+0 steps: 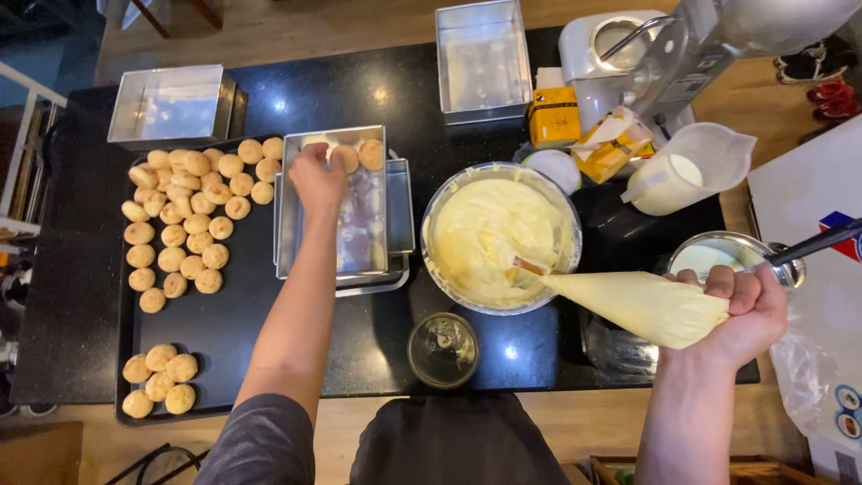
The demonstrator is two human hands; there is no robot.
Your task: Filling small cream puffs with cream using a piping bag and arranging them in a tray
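- My left hand (316, 175) pinches a small puff (345, 159) over the metal pan (289, 216).
- My right hand (750, 310) squeezes tight around a cream bag (642, 305), right of that pan.

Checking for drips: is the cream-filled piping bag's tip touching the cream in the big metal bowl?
Touching. The head view shows the piping bag held by the right hand, its tip meeting the cream in the bowl.

A dark grey short sleeve (260, 440) covers the left upper arm; forearms bare.
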